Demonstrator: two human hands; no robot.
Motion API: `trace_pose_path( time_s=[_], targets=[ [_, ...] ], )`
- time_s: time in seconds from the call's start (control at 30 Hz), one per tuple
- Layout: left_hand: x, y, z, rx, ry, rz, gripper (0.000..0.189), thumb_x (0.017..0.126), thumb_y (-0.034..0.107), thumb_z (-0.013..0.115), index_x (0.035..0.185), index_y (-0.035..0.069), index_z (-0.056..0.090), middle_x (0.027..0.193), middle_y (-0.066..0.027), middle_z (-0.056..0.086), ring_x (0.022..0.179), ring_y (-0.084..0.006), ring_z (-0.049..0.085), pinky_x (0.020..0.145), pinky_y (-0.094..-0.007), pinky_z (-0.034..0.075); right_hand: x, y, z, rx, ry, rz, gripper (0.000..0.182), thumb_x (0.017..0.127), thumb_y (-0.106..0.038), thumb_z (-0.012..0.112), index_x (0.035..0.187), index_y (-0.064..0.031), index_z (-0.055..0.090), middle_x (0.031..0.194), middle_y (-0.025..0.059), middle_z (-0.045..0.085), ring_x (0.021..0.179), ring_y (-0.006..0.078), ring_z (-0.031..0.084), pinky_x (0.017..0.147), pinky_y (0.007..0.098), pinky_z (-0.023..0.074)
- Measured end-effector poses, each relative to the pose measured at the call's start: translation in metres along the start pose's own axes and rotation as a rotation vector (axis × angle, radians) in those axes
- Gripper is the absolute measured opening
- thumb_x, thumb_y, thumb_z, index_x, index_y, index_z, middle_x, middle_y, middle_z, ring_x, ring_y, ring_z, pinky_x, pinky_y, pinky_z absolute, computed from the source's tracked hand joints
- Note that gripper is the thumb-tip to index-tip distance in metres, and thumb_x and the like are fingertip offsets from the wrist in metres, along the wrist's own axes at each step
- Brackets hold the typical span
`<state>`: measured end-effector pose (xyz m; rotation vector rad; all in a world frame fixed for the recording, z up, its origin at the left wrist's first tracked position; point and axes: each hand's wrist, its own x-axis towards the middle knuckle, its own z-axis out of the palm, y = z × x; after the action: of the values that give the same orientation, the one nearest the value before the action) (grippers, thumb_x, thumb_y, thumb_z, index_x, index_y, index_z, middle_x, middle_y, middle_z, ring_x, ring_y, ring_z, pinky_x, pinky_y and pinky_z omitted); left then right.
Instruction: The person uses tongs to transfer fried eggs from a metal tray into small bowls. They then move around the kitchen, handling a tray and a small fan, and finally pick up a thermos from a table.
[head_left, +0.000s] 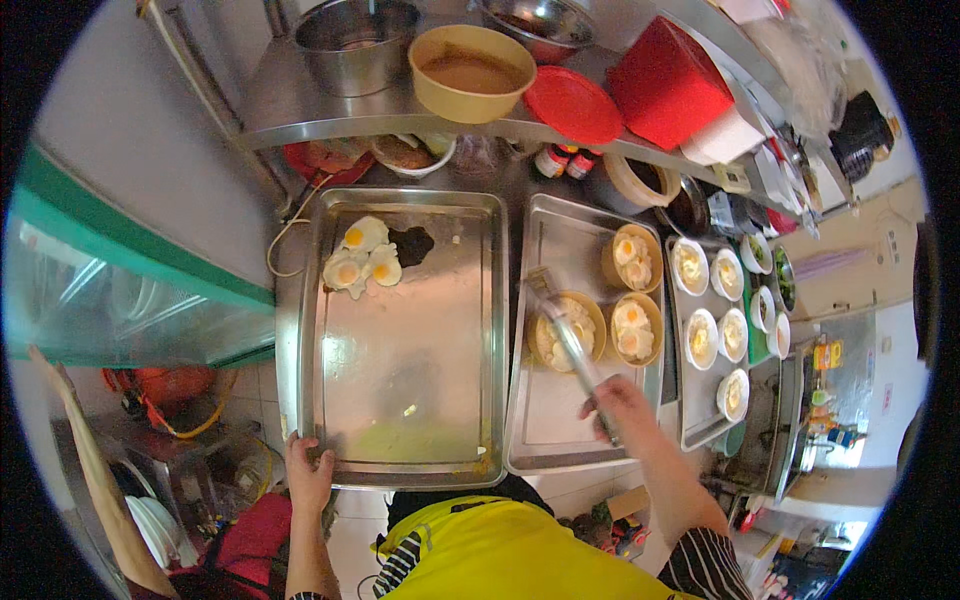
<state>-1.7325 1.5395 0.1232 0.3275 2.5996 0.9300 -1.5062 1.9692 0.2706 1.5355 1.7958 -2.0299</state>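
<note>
My left hand (307, 469) holds the front left corner of a large metal tray (405, 330). On that tray, several fried eggs (363, 253) lie near the back left beside a dark patch of sauce. My right hand (621, 412) grips long metal tongs (571, 341), slightly blurred, whose tip hovers by a round paper bowl (540, 345) of rice and egg. Two more paper bowls, a back one (609, 262) and a right one (654, 345), stand with it on a second metal tray (555, 431); each has eggs on top.
Further right, another tray (686, 424) carries several small white bowls (701, 339) of food. A steel shelf (330, 129) above the back holds a steel pot (356, 60), a large paper bowl (472, 97) and a red box (667, 82). Another person's arm (97, 465) reaches toward the green-framed glass (142, 285).
</note>
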Motion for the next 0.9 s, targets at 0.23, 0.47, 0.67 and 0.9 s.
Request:
trace_pose_path(
  time_s=[0.23,0.47,0.67,0.9],
  targets=[
    [0.007,0.046,-0.008,-0.030,0.011,0.084,0.018,0.084,0.008,0.065,0.096,0.000,0.054,0.109,-0.0171,0.057,0.098,-0.0263,0.056,0.085,-0.0383,0.045,-0.028,0.074,0.086,-0.443,-0.036,-0.050,0.042,0.091,-0.044,0.058,0.098,-0.0029,0.054,0.084,0.0244,0.065,0.080,0.0450,0.063,0.072,0.0505,0.0507],
    [-0.037,0.131,0.050,-0.413,-0.860,0.029,0.012,0.094,0.012,0.061,0.097,0.001,0.063,0.088,-0.0046,0.065,0.082,-0.0110,0.058,0.077,-0.0269,0.049,-0.055,0.096,0.122,-0.321,0.032,-0.104,0.041,0.088,-0.039,0.062,0.097,-0.0003,0.051,0.084,0.0258,0.065,0.081,0.0436,0.064,0.071,0.0501,0.0506],
    [-0.062,0.166,0.081,-0.616,-0.938,-0.171,0.021,0.100,0.022,0.053,0.105,0.002,0.058,0.101,-0.0063,0.066,0.092,-0.0140,0.061,0.082,-0.0279,0.048,-0.074,0.110,0.124,-0.287,0.164,-0.222,0.037,0.086,-0.033,0.066,0.094,-0.0025,0.047,0.072,0.0196,0.063,0.066,0.0380,0.065,0.059,0.0456,0.0498],
    [-0.116,0.202,0.104,-0.640,-0.788,-0.062,0.015,0.094,0.015,0.062,0.087,0.005,0.054,0.078,0.0011,0.056,0.072,-0.0075,0.050,0.064,-0.0230,0.042,-0.114,0.122,0.107,-0.418,0.117,-0.276,0.035,0.087,-0.028,0.058,0.104,-0.0005,0.045,0.079,0.0243,0.064,0.072,0.0424,0.064,0.061,0.0516,0.0511]
  ],
)
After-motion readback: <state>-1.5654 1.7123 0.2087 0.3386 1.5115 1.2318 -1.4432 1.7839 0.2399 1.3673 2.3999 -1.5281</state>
